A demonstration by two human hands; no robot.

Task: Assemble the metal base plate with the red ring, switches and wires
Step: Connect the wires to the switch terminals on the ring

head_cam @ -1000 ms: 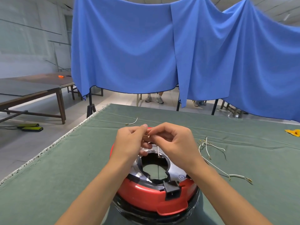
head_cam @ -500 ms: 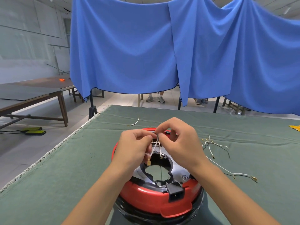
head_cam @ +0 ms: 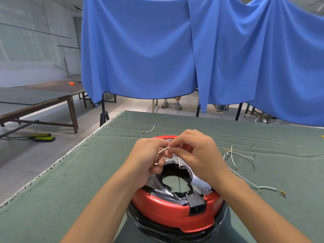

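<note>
Left hand [head_cam: 149, 158] and right hand [head_cam: 198, 153] both pinching a thin white wire [head_cam: 164, 150] in a tight grip, above glossy red ring [head_cam: 168, 209] around shiny metal base plate [head_cam: 199, 181], green cloth-covered surface [head_cam: 70, 181]

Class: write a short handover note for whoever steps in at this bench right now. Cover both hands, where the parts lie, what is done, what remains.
Left hand and right hand: both pinch a thin white wire above the shiny metal base plate.
Done: the plate sits inside the round red plastic ring on the green cloth table.
Left: spare white wires with brass terminals lie right of the ring; one short curved wire lies beyond it. Switches cannot be made out.
</note>
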